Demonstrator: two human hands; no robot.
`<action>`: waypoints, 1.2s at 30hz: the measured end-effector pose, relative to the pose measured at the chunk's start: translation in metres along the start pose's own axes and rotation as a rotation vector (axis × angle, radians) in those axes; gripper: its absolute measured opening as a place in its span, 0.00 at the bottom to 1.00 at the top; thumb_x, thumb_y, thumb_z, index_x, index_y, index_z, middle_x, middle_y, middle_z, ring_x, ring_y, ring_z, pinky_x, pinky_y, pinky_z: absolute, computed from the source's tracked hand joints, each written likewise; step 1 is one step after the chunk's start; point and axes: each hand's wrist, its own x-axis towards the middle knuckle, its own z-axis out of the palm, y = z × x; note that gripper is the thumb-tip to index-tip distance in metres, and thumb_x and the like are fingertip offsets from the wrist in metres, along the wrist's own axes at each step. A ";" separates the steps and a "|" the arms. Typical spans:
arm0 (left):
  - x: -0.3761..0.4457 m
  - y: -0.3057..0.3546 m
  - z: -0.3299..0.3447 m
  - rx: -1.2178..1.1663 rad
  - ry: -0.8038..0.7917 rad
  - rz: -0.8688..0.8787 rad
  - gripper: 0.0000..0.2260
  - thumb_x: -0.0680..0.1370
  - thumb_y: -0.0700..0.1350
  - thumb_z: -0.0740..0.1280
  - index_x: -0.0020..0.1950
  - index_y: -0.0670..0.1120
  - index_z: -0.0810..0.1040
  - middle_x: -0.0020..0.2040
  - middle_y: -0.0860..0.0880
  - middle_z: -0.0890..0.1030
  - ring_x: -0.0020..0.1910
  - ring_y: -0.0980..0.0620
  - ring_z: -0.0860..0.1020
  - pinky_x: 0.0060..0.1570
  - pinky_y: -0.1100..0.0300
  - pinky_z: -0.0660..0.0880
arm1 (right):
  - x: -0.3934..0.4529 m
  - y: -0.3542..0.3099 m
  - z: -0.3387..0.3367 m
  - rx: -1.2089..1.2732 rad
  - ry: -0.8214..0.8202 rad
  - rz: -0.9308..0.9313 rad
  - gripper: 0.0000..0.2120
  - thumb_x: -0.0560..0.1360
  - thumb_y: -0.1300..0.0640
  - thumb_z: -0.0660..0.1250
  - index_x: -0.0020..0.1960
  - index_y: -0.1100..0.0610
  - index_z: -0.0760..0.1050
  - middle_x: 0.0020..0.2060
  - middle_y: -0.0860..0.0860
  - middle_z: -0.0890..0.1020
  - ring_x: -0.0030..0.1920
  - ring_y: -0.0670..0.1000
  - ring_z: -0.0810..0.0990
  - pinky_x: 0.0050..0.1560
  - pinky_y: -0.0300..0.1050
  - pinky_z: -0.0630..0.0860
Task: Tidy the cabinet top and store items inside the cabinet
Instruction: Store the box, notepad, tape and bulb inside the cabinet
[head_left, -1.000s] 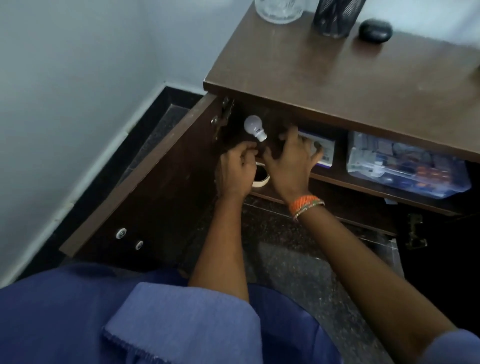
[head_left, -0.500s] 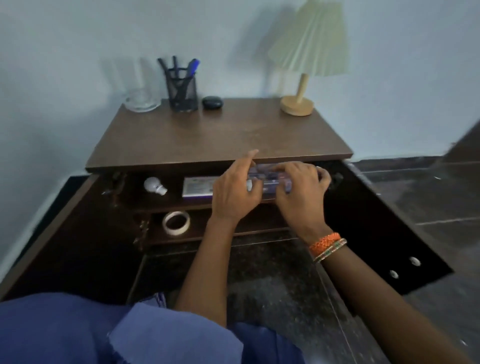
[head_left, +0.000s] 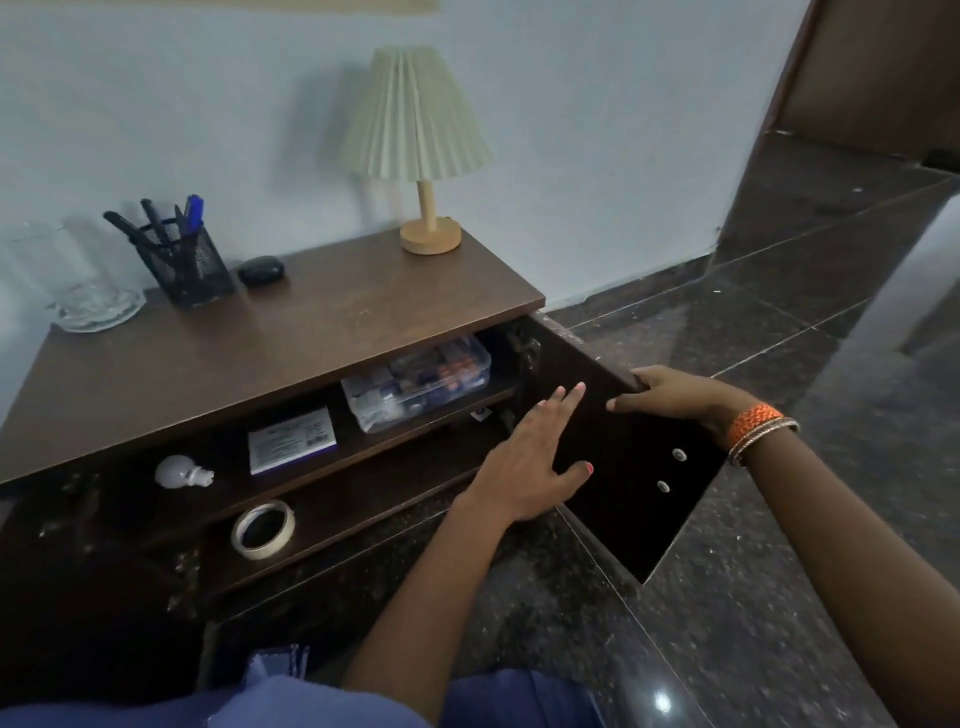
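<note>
1. At the far left of the frame a clear glass jug (head_left: 78, 291) stands on the cabinet top (head_left: 311, 332), a smooth dark-brown wood-look slab; just to its right are a black wire-mesh pen holder (head_left: 184, 267) with pens and a small glossy black pebble-shaped case (head_left: 261, 270).
2. Below them, inside the cabinet, a white bulb (head_left: 182, 472) lies on its side on the upper shelf, and a flat ring of pale tape (head_left: 263, 529) lies on the lower shelf.
3. Further right on the upper shelf sit a flat white-and-blue box (head_left: 291, 440) and a clear plastic box (head_left: 415, 382) of small parts. Half a second ago both hands were at this plastic box; now it is let go, so the storing looks finished.
4. A lamp (head_left: 420, 150) with a pleated cream shade and a round wooden base stands at the right end of the top.
5. The left hand (head_left: 535, 462) has moved to the right door (head_left: 634, 467), fingers straight and spread, palm flat on its dark inner face.
6. The right hand (head_left: 670, 397) holds the door's top edge, fingers curled over it and thumb on the inner face; an orange bangle (head_left: 753, 422) is at the wrist. Closing the doors seems next.
</note>
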 end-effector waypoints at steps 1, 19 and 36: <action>-0.001 -0.001 0.000 -0.010 0.000 -0.006 0.36 0.76 0.56 0.61 0.73 0.66 0.37 0.78 0.58 0.45 0.77 0.54 0.46 0.70 0.40 0.61 | -0.002 0.000 -0.002 0.053 -0.049 -0.013 0.17 0.75 0.53 0.68 0.61 0.58 0.73 0.51 0.58 0.83 0.48 0.58 0.84 0.55 0.56 0.79; 0.001 -0.035 -0.010 -0.846 -0.191 -0.395 0.38 0.70 0.67 0.64 0.76 0.60 0.52 0.73 0.50 0.65 0.70 0.48 0.67 0.72 0.45 0.60 | -0.006 0.013 0.109 0.487 -0.666 -0.141 0.37 0.72 0.35 0.56 0.77 0.48 0.52 0.71 0.57 0.68 0.67 0.61 0.71 0.59 0.64 0.74; -0.082 -0.115 -0.079 -0.897 0.683 -0.544 0.07 0.76 0.43 0.68 0.52 0.46 0.81 0.47 0.50 0.82 0.51 0.53 0.79 0.53 0.61 0.76 | 0.031 -0.109 0.253 0.457 0.423 -0.376 0.07 0.75 0.57 0.67 0.42 0.59 0.80 0.44 0.55 0.82 0.46 0.54 0.80 0.48 0.54 0.78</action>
